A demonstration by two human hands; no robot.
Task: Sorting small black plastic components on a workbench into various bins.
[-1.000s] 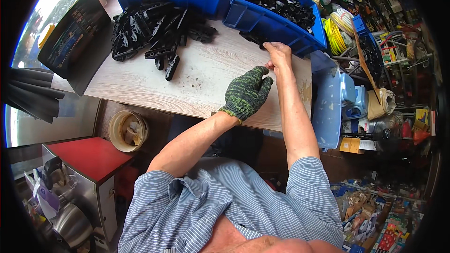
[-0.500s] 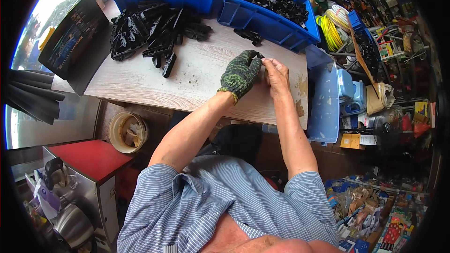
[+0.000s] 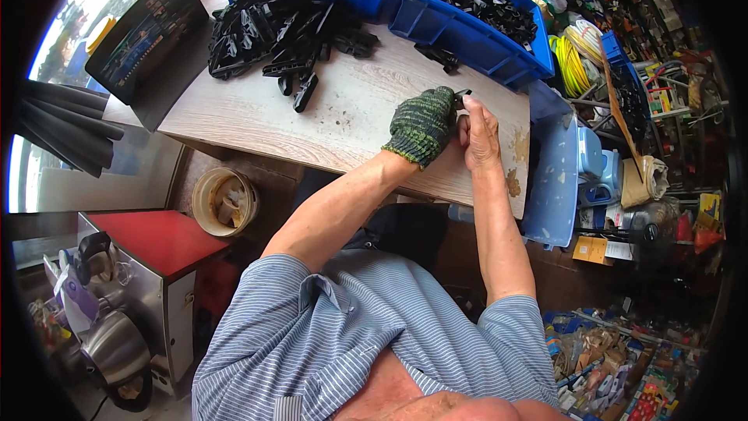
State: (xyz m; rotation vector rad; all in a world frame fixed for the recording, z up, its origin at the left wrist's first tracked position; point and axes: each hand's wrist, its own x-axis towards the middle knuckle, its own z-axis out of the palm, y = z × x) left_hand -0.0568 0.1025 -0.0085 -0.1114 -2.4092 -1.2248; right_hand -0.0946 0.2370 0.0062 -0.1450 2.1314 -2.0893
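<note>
My left hand (image 3: 423, 126), in a dark green knitted glove, is closed around a small black plastic part (image 3: 465, 93). Only a tip of that part shows above the glove; the rest is hidden. Bare, my right hand (image 3: 481, 139) meets it from the right, the thumb up against the part and the other fingers curled in. Whether the right fingers grip anything else cannot be made out. Both hands are over the right half of the wooden table (image 3: 351, 101). Beyond them lie a few black plastic pieces (image 3: 438, 57).
A heap of long black plastic pieces (image 3: 265, 31) covers the table's far left. Two blue crates (image 3: 475, 39) of black parts stand behind. A dark panel (image 3: 148, 39) leans at left; a light blue bin (image 3: 552, 179) adjoins the right edge. A bucket (image 3: 224, 201) stands below.
The whole view has shifted, so the table sits further right and up. My right thumb has risen along the black part, and its fingers have curled in. The left hand keeps its hold.
</note>
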